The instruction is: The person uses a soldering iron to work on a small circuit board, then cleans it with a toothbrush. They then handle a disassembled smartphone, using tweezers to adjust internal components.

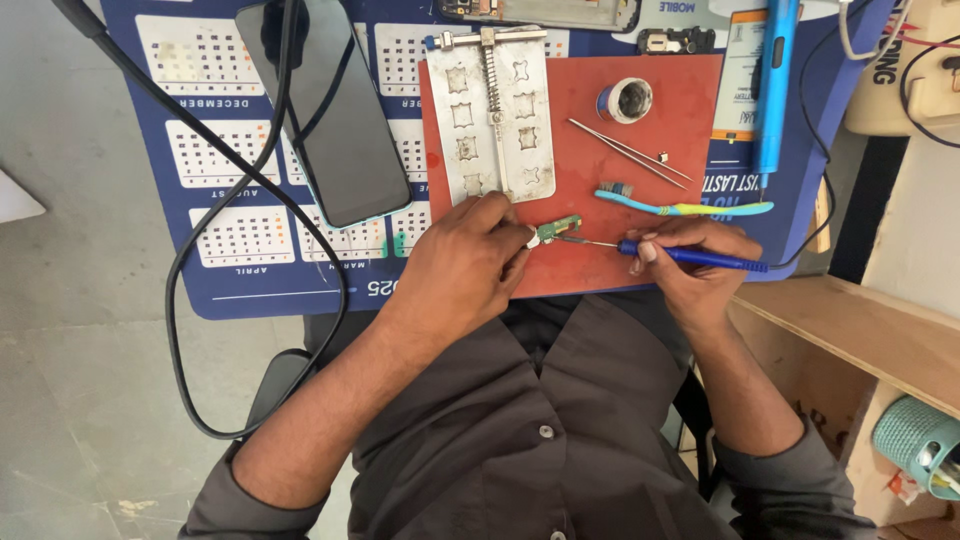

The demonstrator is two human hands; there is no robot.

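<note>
My left hand (462,268) pinches a small green circuit board (556,228) at its left end, holding it on the red mat (690,100). In my right hand (695,262) I grip a blue-handled soldering iron (690,257) like a pen. Its thin metal tip (582,241) touches the board's lower right edge. Both hands rest at the near edge of the mat, above my lap.
On the mat lie a metal board-holder jig (495,110), tweezers (630,153), a small round flux tin (626,100) and a blue-yellow toothbrush (685,207). A dark smartphone (325,105) lies on the blue calendar sheet (215,165). A black cable (180,290) loops left. A blue tool (774,90) and a wooden shelf (850,325) are right.
</note>
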